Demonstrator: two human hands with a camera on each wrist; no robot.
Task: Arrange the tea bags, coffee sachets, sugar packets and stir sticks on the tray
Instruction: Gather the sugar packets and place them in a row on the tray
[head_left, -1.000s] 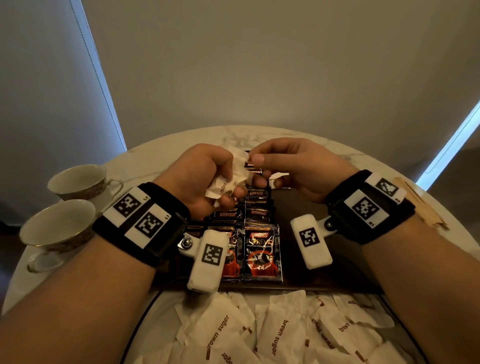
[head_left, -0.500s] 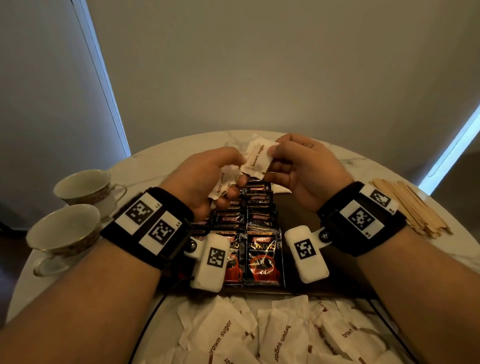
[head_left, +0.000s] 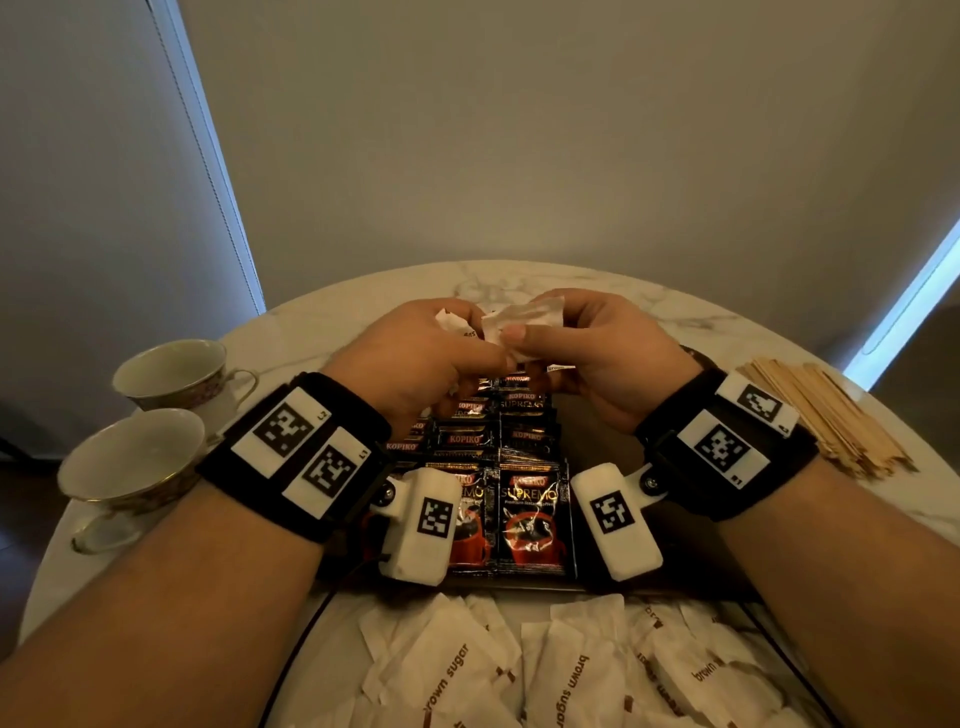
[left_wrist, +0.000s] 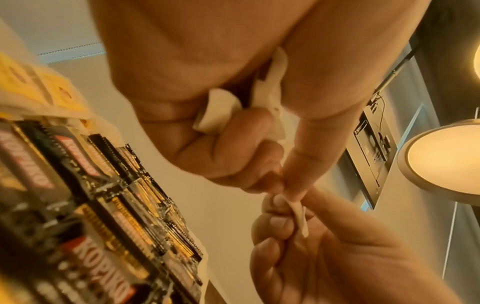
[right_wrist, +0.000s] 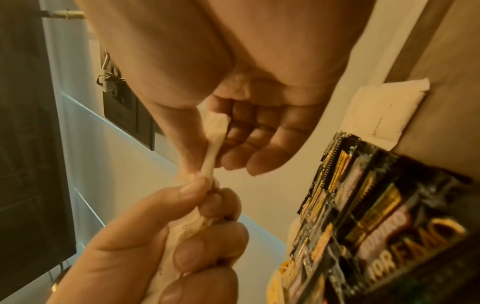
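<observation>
Both hands hover over the dark tray (head_left: 597, 447), where black Kopiko coffee sachets (head_left: 530, 514) lie in overlapping rows. My left hand (head_left: 467, 358) grips a crumpled bunch of white brown-sugar packets (head_left: 452, 325), also seen as the bunch (left_wrist: 221, 111) in its palm. My right hand (head_left: 524, 338) pinches one white sugar packet (head_left: 530, 317) between thumb and fingers. In the right wrist view that packet (right_wrist: 213, 150) runs from the right hand (right_wrist: 207, 164) down to the left hand's fingertips (right_wrist: 200, 185), which touch its lower end.
A loose heap of brown-sugar packets (head_left: 561, 670) lies in front of the tray. Wooden stir sticks (head_left: 826, 415) are piled at the right of the round marble table (head_left: 519, 280). Two empty cups (head_left: 176, 374) (head_left: 130, 462) stand at the left. One white packet (right_wrist: 381, 109) lies beyond the sachets.
My right hand has drawn a single packet from the left hand's bunch. Both hands have shifted slightly away from me, and their fingertips now meet on it.
</observation>
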